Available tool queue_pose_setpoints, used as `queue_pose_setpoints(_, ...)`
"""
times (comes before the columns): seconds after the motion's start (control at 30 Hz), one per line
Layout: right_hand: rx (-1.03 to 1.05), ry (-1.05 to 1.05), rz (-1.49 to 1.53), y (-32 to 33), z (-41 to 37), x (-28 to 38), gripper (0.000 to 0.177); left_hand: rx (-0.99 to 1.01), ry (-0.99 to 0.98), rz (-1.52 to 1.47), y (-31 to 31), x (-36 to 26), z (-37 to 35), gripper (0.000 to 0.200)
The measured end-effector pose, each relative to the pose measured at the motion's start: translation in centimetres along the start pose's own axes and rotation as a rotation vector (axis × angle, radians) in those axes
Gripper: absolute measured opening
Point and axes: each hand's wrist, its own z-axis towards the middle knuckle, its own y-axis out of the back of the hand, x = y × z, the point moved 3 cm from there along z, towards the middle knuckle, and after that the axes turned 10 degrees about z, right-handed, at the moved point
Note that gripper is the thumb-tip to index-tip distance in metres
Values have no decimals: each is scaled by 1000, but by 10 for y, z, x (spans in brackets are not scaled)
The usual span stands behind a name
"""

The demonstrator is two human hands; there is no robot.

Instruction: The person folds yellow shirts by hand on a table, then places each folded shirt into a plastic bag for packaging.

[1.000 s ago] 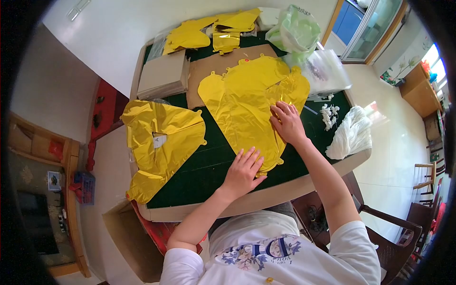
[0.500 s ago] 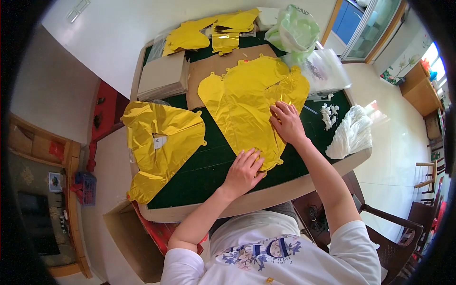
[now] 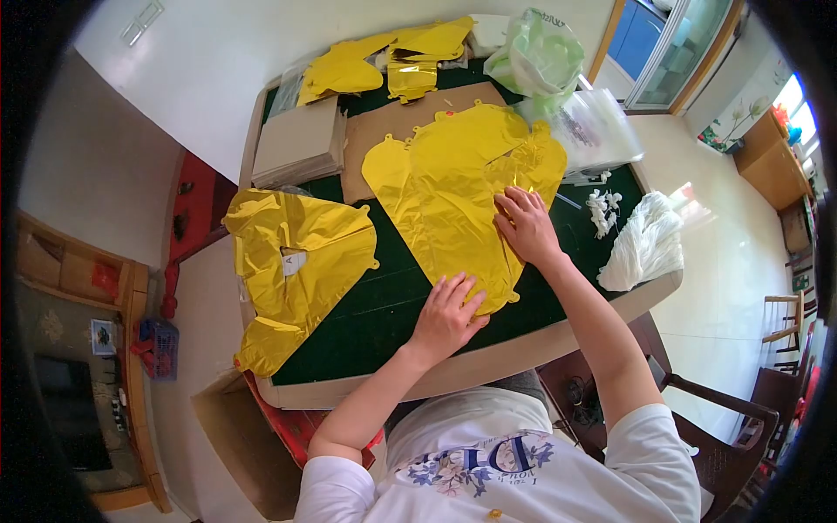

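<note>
Since the gold foil balloon [image 3: 453, 187] lies flat and uninflated on the green tabletop [image 3: 384, 296], right in front of you, expect it to feel very light and limp, with almost no stiffness of its own. Its far end overlaps the brown cardboard sheet [image 3: 370, 144], while its narrow end points towards you, close to the near edge. Your left hand [image 3: 445, 318] rests palm down on that narrow end, fingers extended and closed round nothing. Your right hand [image 3: 527, 225] lies on the creased right side, fingers slightly bent and spread over the foil, with no pinched fold visible; you can't tell from here whether there is more than one layer underneath.

The shiny skin will probably be slick, so broad, gentle pressure should hold it better than fingertips alone. It will likely crease readily, and a nail or a hard tug could tear it. For lifting, the outer seam looks the safer hold, near the small edge tab [image 3: 513, 298] by your left hand, with the other hand supporting the wide part. A second gold foil balloon [image 3: 336, 228], rumpled beside a white label [image 3: 294, 261] marked A, sits apart to your left.
</note>
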Motion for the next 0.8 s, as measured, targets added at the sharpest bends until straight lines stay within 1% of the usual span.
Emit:
queue_pose_setpoints(0.33,2,-18,1,-5,-1,-4,36,-6,-18,-10,-4,1,-2,36)
queue_pose_setpoints(0.63,0,-12,2,-2,-1,-2,36,-5,-18,-28,-2,0,-1,29)
queue_pose_setpoints(0.73,-8,-7,-7,-1,-1,-1,35,-1,-23,-23,0,0,-1,30)
queue_pose_setpoints(0.8,-11,-3,-14,-2,-1,-2,33,-36,7,-23,2,5,5,30)
